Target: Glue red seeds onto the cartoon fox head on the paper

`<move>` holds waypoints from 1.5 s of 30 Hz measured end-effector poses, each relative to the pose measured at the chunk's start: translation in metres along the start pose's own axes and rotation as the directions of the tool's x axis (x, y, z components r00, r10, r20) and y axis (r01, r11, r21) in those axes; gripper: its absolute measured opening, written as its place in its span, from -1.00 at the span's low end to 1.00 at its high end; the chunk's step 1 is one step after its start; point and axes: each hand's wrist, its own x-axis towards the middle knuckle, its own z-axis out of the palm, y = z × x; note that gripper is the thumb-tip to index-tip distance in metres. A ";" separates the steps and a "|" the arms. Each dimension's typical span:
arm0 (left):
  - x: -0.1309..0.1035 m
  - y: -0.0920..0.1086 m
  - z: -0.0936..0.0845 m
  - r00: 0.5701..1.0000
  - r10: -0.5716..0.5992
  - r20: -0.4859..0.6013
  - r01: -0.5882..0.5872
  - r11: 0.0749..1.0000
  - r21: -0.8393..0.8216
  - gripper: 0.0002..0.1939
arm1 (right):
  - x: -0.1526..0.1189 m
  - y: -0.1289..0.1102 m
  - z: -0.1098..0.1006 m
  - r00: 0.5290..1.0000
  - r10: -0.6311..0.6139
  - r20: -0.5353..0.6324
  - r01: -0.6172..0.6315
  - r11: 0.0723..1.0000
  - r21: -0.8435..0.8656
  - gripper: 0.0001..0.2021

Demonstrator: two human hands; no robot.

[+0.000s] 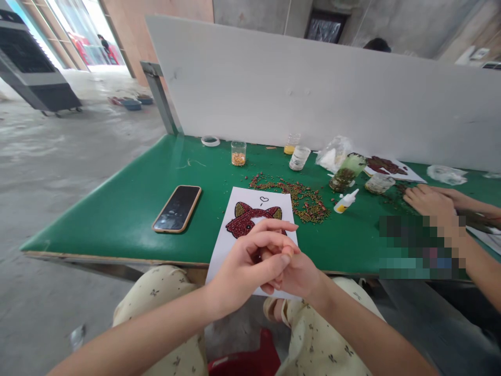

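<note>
The animal picture lies beneath the left fingers and right fingers

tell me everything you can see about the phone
The phone lies flat, screen up, on the green tabletop. It is a slim rectangle with rounded corners. The dark, glossy screen shows pale reflections or smudges, with nothing readable, and a tan-orange rim, probably a case, surrounds it. It sits at a slant, left of the paper sheet and apart from it. Neither the left hand nor the right hand touches it.
</note>
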 end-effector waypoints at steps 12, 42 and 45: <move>0.001 0.001 0.001 0.999 0.038 -0.013 -0.037 0.998 0.052 -0.84 | -0.001 -0.001 0.004 1.000 0.000 -0.026 -0.002 0.997 -0.072 -0.66; 0.001 -0.001 0.003 0.998 0.062 -0.002 -0.062 0.993 0.105 -0.83 | -0.004 0.004 -0.003 0.993 0.053 -0.104 -0.068 0.986 -0.152 -0.68; 0.000 -0.001 0.002 0.999 0.052 0.002 -0.052 0.993 0.104 -0.83 | -0.004 0.004 -0.004 0.991 0.058 -0.119 -0.080 0.978 -0.194 -0.63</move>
